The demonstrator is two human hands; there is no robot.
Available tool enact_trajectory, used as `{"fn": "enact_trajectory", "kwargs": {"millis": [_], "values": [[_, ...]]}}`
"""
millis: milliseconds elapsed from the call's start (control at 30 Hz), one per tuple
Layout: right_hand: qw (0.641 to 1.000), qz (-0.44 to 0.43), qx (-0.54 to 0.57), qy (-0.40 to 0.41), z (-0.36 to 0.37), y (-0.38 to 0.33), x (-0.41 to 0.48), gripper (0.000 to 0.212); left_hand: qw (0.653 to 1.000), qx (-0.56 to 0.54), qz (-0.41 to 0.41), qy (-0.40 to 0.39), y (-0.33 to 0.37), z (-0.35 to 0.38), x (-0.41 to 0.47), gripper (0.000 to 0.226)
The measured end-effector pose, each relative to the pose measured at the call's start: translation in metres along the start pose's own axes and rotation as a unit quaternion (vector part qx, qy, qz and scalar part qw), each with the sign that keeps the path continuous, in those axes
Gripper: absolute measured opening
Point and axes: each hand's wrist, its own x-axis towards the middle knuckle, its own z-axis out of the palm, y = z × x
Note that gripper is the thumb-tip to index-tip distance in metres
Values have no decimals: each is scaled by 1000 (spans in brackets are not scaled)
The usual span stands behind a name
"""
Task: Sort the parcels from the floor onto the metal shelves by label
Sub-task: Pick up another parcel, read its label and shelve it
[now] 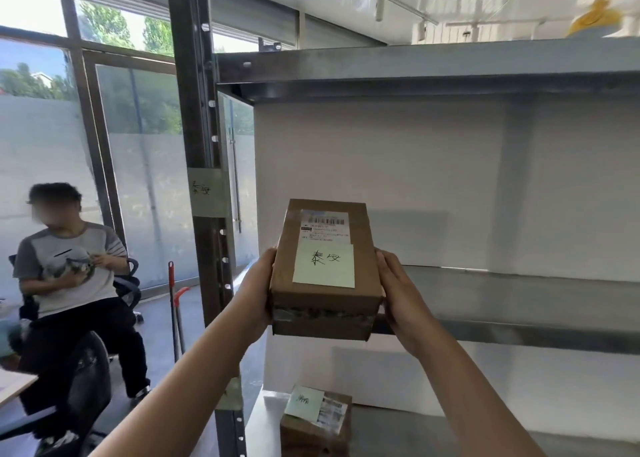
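Observation:
A brown cardboard parcel [329,304] is held up at the front edge of the middle metal shelf [502,297]. It carries a printed shipping label and a pale green handwritten note [323,265]. My left hand [258,294] grips its left side and my right hand [398,300] grips its right side. A matching green note [207,191] with the same characters is stuck on the shelf's dark upright post [194,110]. On the shelf below lies a second brown parcel [315,429] with its own green note.
The top shelf [415,65] spans above, with a yellow object [595,18] on it. A seated person [72,283] is on an office chair at the left, by the glass wall. A red-handled mop [173,304] leans near the post.

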Motion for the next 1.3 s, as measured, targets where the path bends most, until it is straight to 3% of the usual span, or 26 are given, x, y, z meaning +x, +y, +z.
{"fn": "enact_trajectory", "kwargs": {"millis": [100, 333, 633, 900, 1000, 1133, 1300], "values": [[1000, 15, 5, -7, -5, 7, 19, 40, 999, 22, -26, -1, 4, 6, 5, 39], [999, 26, -25, -21, 0, 22, 59, 54, 999, -1, -38, 24, 12, 5, 36, 50], [996, 52, -55, -40, -1, 37, 85, 79, 998, -28, -43, 41, 3, 6, 71, 34], [997, 58, -39, -33, 1, 39, 82, 50, 996, -31, -38, 74, -13, -6, 94, 36], [998, 50, -37, -31, 0, 42, 81, 33, 994, -40, -46, 85, -20, -3, 95, 47], [998, 41, -48, -11, 2, 43, 80, 34, 989, -28, -35, 141, -30, -3, 89, 60], [994, 15, -91, 58, 8, 42, 72, 40, 977, 107, 84, 164, -46, -6, 68, 63]]}}
